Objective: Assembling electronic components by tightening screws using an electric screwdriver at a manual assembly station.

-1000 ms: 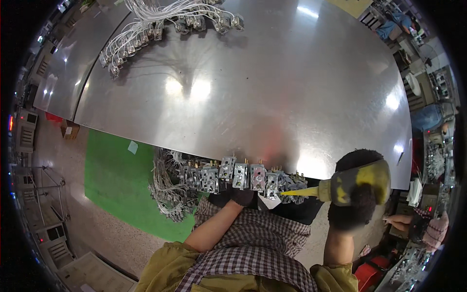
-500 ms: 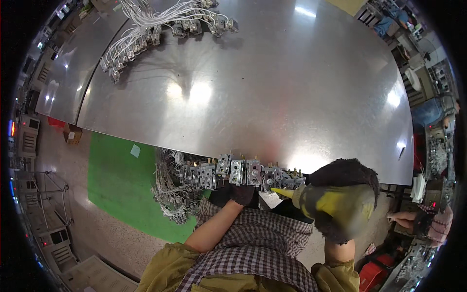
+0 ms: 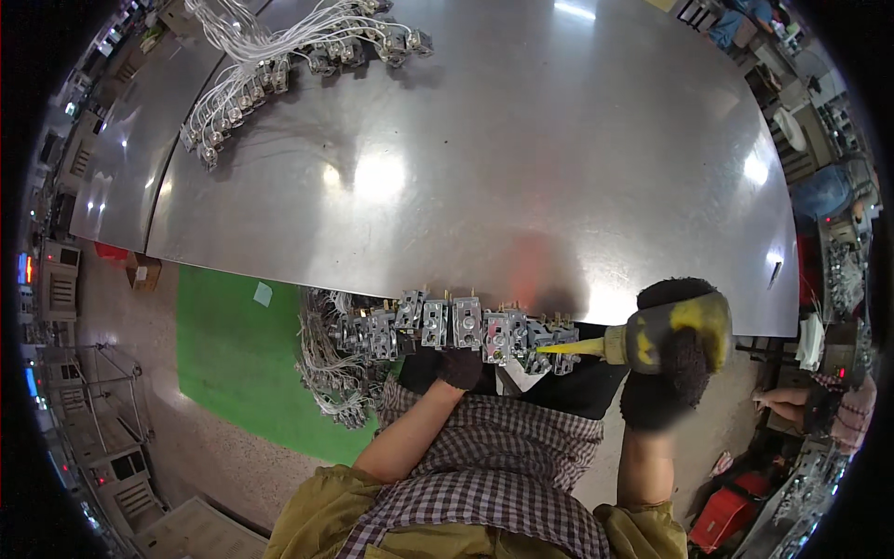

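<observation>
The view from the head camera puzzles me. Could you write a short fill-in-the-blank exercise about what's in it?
1. The right hand holds a bottle whose nozzle is coloured ____.
2. The floor mat is coloured ____.
3. The apron has a ____ pattern.
4. The white wires on the metal table lie toward the picture's upper ____ corner.

Missing words: yellow; green; checked; left.

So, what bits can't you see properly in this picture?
All in the head view:
Fingers of the left hand: mostly hidden by the row of metal electrical parts.
Part of the squeeze bottle: covered by the gloved right hand.
White wires: cut off by the top edge.
Tip of the yellow nozzle: too small to tell whether anything comes out.
</observation>
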Action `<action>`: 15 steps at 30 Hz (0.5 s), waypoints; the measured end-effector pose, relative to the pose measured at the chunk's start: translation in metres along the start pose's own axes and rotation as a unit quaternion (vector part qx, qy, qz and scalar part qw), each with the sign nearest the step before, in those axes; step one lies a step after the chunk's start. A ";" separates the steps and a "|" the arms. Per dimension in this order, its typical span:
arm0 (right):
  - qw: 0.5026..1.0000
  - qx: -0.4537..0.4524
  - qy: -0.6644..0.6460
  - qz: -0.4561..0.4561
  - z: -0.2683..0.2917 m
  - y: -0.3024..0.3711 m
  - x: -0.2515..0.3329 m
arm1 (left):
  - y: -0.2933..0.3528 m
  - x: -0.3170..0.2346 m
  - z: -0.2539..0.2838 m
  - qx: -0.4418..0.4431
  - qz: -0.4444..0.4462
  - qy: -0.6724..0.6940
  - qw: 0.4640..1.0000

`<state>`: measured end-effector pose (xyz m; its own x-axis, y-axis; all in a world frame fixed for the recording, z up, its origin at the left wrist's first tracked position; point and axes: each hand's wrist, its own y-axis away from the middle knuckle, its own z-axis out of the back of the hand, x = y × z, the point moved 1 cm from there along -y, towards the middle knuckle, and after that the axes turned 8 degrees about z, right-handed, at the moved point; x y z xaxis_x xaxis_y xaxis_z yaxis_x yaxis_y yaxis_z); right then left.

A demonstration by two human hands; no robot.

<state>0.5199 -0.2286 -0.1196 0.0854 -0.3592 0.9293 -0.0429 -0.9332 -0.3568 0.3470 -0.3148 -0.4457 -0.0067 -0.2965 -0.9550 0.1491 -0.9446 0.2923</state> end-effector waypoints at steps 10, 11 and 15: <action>0.985 0.081 -0.145 0.042 -0.007 0.001 0.003 | -0.008 0.010 0.006 0.055 -0.031 -0.139 0.988; 0.986 0.093 -0.129 0.053 -0.011 -0.002 0.005 | -0.008 0.011 0.006 0.036 -0.070 -0.333 0.940; 0.985 0.129 -0.079 0.087 -0.026 -0.007 0.013 | -0.008 0.022 0.000 0.057 -0.028 -0.113 0.992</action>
<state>0.4957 -0.2263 -0.1020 0.2543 -0.4909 0.8332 0.1828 -0.8216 -0.5399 0.3460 -0.3134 -0.4689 -0.2348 -0.2555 -0.9379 0.0300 -0.9663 0.2557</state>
